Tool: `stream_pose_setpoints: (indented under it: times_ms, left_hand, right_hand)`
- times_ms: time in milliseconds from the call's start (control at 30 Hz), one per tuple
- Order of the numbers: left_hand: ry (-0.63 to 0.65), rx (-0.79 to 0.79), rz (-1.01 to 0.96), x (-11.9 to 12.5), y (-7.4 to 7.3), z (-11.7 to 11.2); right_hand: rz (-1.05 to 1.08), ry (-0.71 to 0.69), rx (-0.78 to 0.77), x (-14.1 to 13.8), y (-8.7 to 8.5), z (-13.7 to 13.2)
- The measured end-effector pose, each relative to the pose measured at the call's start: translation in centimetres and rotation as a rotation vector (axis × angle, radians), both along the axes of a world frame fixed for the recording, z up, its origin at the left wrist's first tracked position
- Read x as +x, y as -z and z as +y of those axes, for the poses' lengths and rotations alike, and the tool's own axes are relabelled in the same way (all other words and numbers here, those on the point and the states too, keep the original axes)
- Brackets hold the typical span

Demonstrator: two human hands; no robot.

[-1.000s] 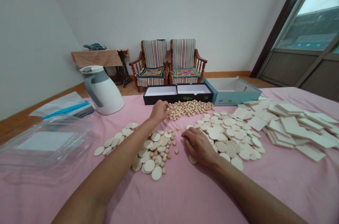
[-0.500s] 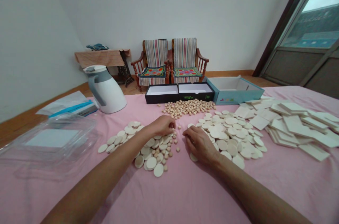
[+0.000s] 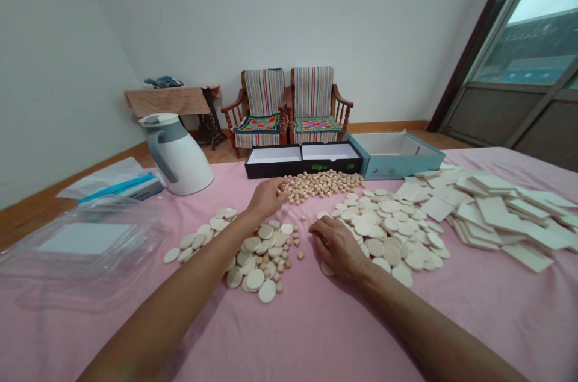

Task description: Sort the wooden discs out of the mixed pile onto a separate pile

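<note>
My left hand (image 3: 270, 196) reaches to the left edge of a heap of small wooden cubes (image 3: 323, 184). Its fingers are bent and slightly apart; no piece shows clearly between them. Beneath and beside my left forearm lies a mixed pile of round wooden discs (image 3: 267, 292) with loose small cubes among them. My right hand (image 3: 336, 245) rests palm down at the left side of a larger pile of discs (image 3: 392, 206), its fingers loosely curled. Its palm and the undersides of its fingers are hidden. A few single cubes (image 3: 300, 255) lie on the cloth between the hands.
Behind the cubes stand a black box (image 3: 304, 170) with two compartments and a light-blue box (image 3: 401, 166). Square wooden tiles (image 3: 501, 213) are heaped at right. A white-grey jug (image 3: 180, 159), a blue-and-white carton (image 3: 121, 189) and clear plastic containers (image 3: 85, 243) stand left on the pink cloth (image 3: 289, 334).
My left hand has moved forward and left, from the mixed pile to the heap of cubes. My right hand stays beside the larger disc pile. The view has shifted slightly.
</note>
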State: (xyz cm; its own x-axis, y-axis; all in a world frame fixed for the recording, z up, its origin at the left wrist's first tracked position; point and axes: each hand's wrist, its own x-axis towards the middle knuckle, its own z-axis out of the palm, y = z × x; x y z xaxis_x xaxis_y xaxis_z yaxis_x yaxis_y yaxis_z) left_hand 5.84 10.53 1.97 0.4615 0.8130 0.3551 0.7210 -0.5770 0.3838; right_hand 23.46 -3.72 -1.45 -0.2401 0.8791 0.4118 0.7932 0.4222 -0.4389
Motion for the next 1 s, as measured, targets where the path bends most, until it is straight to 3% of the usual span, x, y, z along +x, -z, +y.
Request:
stream_pose_setpoints:
  times_ms: [200, 467, 733, 1000]
  left_hand:
    - [0.068, -0.006, 0.0, -3.5, 0.0, -4.7]
    - [0.094, 0.146, 0.115, -7.3, 1.1, -10.9]
    - [0.119, 0.167, 0.119, -7.8, 2.1, -11.6]
    - [0.132, 0.121, 0.046, -8.2, 2.7, -11.4]
  right_hand:
    - [0.017, -0.006, 0.015, -0.2, 0.1, -0.1]
    - [-0.037, 0.044, 0.04, 0.0, 0.4, 1.1]
    - [-0.371, 0.054, -0.068, -1.8, -1.2, 5.0]
    - [-0.339, 0.118, -0.131, -1.4, -0.5, 8.4]
